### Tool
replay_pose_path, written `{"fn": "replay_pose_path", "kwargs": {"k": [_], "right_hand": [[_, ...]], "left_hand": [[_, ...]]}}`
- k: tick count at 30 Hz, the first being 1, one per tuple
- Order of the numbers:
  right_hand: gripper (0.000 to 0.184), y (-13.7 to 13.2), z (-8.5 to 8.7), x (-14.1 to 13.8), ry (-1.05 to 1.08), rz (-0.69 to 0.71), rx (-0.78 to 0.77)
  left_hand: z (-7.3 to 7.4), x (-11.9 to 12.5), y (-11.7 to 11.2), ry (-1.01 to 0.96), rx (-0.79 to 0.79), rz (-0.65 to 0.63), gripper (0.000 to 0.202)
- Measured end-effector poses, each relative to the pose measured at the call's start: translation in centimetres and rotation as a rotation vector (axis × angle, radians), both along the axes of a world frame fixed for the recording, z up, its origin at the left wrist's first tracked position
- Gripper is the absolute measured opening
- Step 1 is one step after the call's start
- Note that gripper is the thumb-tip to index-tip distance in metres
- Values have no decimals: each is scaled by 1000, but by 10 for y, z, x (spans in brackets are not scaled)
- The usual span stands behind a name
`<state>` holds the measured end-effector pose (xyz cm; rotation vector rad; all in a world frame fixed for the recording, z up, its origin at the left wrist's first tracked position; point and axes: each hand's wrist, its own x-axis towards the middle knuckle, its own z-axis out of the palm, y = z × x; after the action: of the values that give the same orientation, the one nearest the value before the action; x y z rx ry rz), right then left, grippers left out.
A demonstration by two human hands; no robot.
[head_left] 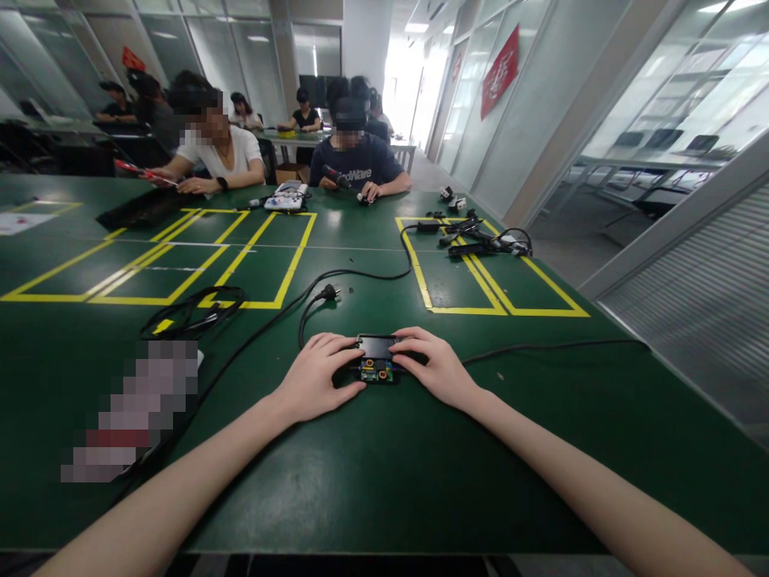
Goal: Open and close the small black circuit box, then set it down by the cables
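A small black electronic device with an exposed circuit board at its near end lies on the green table in front of me. My left hand grips its left side, fingers curled around the edge. My right hand holds the right side the same way. A black cable runs from the device's right side across the table to the right.
A loose black power plug and its cord lie just beyond the device. A coiled black cable sits to the left, more black adapters at the far right. Yellow tape rectangles mark the table. Two people sit across, working with tools.
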<state>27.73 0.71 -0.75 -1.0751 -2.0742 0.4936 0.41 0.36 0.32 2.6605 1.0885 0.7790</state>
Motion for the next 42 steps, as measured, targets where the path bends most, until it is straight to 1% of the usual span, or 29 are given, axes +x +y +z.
{"fn": "replay_pose_path", "kwargs": {"k": [3, 4, 5, 8, 9, 10, 15, 18, 20, 22, 34, 42], "right_hand": [[8, -1, -2, -5, 190, -1, -132], [9, -1, -2, -6, 245, -7, -179], [14, -1, -3, -8, 295, -15, -225], [40, 0, -6, -10, 406, -48, -324], [45, 1, -7, -10, 427, -54, -344], [45, 1, -8, -10, 439, -55, -361], [35, 3, -9, -10, 463, -31, -435], [34, 2, -7, -11, 470, -9, -438], [32, 0, -6, -12, 456, -10, -410], [31, -2, -4, -13, 431, -21, -373], [27, -3, -3, -13, 376, -25, -319], [26, -2, -6, -15, 419, -31, -310]], "left_hand": [[0, 0, 0, -10, 27, -4, 47], [0, 0, 0, -14, 35, -4, 48], [0, 0, 0, -20, 42, -4, 49], [-1, 0, 0, -49, 42, -8, 53], [-1, 0, 0, -64, 31, -11, 55], [0, 0, 0, -79, 14, -14, 56], [2, 1, -3, -132, -66, -3, 66], [3, 2, -4, -138, -98, 21, 74], [2, 2, -4, -139, -117, 33, 80], [2, 2, -4, -134, -123, 36, 82], [4, 3, -5, -111, -98, 5, 71], [4, 4, -5, -87, -104, 8, 72]]}}
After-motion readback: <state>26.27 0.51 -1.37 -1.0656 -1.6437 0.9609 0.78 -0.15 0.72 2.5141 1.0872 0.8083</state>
